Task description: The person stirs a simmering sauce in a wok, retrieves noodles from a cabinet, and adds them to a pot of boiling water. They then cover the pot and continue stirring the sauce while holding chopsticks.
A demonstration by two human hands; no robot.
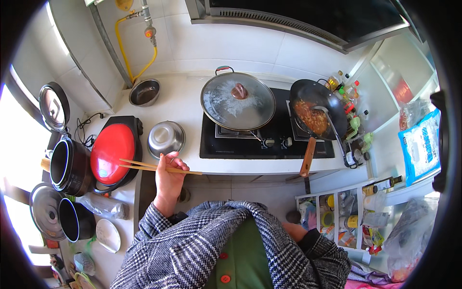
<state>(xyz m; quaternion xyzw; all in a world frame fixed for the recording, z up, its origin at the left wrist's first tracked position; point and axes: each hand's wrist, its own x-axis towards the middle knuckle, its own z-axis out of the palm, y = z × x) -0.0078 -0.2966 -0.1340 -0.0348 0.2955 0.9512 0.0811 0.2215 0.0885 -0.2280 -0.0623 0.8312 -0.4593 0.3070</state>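
My left hand grips a pair of wooden chopsticks between thumb and fingers, their tips pointing left toward a red electric griddle. Just beyond the fingers lies an upturned stainless steel bowl on the white counter. Only a little of my right hand shows beside the coat at my right side; its fingers are hidden. On the gas stove ahead, a large pan is covered by a steamed-up glass lid. To its right, a wok holds reddish-brown chopped food and a metal spatula.
A metal bowl stands by the wall. On the left are an open cooker, a black pot and a white plate. Seasoning bottles line the stove's right. The wok's wooden handle juts past the counter edge.
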